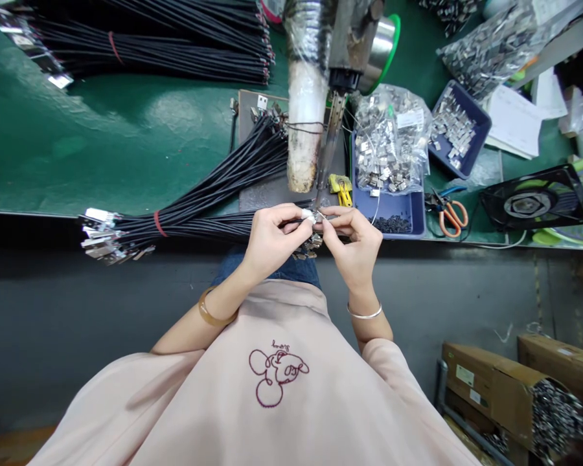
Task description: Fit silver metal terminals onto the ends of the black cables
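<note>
My left hand (278, 238) is closed in a pinch, white wrapping on its fingertips, on a small metal connector (318, 216). My right hand (354, 241) pinches from the other side; its fingertips meet the same connector, and whatever else they hold is too small to tell. Just above them the soldering iron (324, 155) points down, its tip almost at the fingertips. From the left, a bundle of black cables (199, 225) with metal USB plugs and a red tie runs to and behind my left hand. More metal plugs (307, 248) show below my fingers.
A wrapped duct (304, 123) hangs beside the iron. Rightward are a blue tray (418, 217) with bagged connectors and black bits, a second blue tray (483, 126), orange-handled pliers (453, 217) and a black fan (537, 196). Another cable bundle (175, 48) lies at the back left.
</note>
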{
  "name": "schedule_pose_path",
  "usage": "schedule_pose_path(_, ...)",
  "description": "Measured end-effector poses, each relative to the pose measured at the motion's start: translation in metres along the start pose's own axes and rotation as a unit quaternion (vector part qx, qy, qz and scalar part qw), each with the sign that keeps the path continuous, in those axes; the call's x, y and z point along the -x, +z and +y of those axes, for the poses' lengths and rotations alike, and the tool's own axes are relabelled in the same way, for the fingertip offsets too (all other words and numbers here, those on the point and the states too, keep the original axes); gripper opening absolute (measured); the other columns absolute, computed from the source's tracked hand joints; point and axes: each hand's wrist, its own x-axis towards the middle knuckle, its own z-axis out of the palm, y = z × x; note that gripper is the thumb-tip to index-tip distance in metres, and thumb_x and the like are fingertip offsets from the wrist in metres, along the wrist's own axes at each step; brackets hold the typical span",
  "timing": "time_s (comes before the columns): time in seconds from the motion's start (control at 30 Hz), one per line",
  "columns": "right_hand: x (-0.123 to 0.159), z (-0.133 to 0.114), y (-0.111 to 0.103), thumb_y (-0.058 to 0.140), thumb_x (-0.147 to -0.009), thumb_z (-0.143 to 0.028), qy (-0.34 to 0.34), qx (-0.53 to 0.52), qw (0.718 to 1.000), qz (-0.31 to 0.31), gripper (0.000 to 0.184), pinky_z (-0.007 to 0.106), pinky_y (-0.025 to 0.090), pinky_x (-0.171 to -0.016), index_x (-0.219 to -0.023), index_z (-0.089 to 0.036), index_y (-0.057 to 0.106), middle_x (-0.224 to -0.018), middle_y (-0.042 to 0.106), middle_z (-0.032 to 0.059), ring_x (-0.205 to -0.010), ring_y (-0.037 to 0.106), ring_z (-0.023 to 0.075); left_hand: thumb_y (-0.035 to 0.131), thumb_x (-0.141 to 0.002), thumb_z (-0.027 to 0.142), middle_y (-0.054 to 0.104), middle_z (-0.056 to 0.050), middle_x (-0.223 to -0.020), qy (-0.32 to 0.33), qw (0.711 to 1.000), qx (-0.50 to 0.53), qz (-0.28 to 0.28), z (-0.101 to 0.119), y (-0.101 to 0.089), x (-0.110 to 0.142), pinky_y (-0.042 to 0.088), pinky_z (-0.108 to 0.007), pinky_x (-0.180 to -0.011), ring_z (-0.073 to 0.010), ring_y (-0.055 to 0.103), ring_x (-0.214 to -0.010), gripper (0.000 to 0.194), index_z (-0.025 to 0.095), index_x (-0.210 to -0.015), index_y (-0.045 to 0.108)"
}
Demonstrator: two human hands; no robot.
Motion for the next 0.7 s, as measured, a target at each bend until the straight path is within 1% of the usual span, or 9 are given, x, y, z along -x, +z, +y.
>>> schedule_pose_path(0.07,-0.0011,-0.0020,-0.0010,0.064,-0.087,-0.017,-0.022,0.027,0.999,0.001,0.011,0.028,0.064,-0.070,-0.077,-0.023,0.062,-0.100,0.077,0.0023,-0.085,0.076,0.0155,0.066,-0.076,0.014,0.046,0.004,-0.054,-0.004,1.000,0.006,0.006,0.0001,0.0002,-0.0007,0.025,-0.022,-0.048,-0.0055,0.033,-0.050,0.013,0.014,-0.063,0.070)
schedule_pose_path(0.13,-0.0022,-0.0035,-0.0016,0.063,-0.085,-0.014,-0.057,0.060,0.997,0.005,0.013,0.031,0.064,-0.075,-0.077,-0.023,0.062,-0.100,0.078,0.0026,-0.089,0.076,0.0170,0.066,-0.075,0.014,0.051,0.004,-0.056,-0.012,1.000,0.018,0.010,0.0003,0.0010,-0.0018,0.026,-0.021,-0.047,-0.0052,0.033,-0.049,0.012,0.014,-0.064,0.071)
schedule_pose_path(0.2,-0.0037,-0.0040,-0.0017,0.063,-0.085,-0.011,-0.088,0.076,0.993,0.007,0.014,0.033,0.063,-0.081,-0.078,-0.023,0.062,-0.100,0.078,0.0033,-0.093,0.076,0.0181,0.065,-0.076,0.015,0.055,0.003,-0.056,-0.020,0.999,0.030,0.011,0.0002,0.0017,-0.0033,0.026,-0.020,-0.046,-0.0049,0.033,-0.048,0.013,0.014,-0.066,0.072)
schedule_pose_path(0.27,-0.0056,-0.0033,-0.0011,0.062,-0.084,-0.010,-0.105,0.082,0.991,0.007,0.015,0.034,0.062,-0.084,-0.078,-0.023,0.060,-0.100,0.078,0.0040,-0.096,0.076,0.0184,0.064,-0.078,0.016,0.057,0.002,-0.057,-0.024,0.999,0.033,0.006,-0.0004,0.0021,-0.0052,0.027,-0.019,-0.046,-0.0046,0.034,-0.048,0.015,0.013,-0.066,0.073)
schedule_pose_path(0.37,-0.0085,-0.0014,0.0006,0.062,-0.084,-0.009,-0.116,0.085,0.990,0.007,0.015,0.034,0.061,-0.084,-0.079,-0.023,0.059,-0.101,0.078,0.0045,-0.096,0.076,0.0181,0.064,-0.079,0.017,0.058,0.002,-0.058,-0.020,0.999,0.029,0.004,-0.0015,0.0021,-0.0077,0.027,-0.018,-0.046,-0.0041,0.035,-0.049,0.016,0.012,-0.066,0.074)
schedule_pose_path(0.53,-0.0097,-0.0015,0.0008,0.062,-0.083,-0.005,-0.142,0.082,0.986,0.013,0.018,0.032,0.061,-0.086,-0.079,-0.022,0.059,-0.100,0.078,0.0049,-0.099,0.075,0.0174,0.064,-0.078,0.015,0.052,0.003,-0.056,0.005,0.999,0.037,0.025,-0.0013,0.0024,-0.0090,0.026,-0.016,-0.045,-0.0030,0.032,-0.048,0.015,0.011,-0.065,0.072)
schedule_pose_path(0.7,-0.0063,-0.0018,-0.0017,0.063,-0.082,-0.006,-0.130,0.088,0.988,0.002,0.018,0.031,0.061,-0.083,-0.076,-0.022,0.057,-0.102,0.077,0.0061,-0.095,0.075,0.0172,0.064,-0.073,0.011,0.052,0.003,-0.056,-0.023,0.999,0.039,0.015,-0.0009,0.0040,-0.0074,0.030,-0.015,-0.046,-0.0036,0.036,-0.049,0.011,0.011,-0.063,0.069)
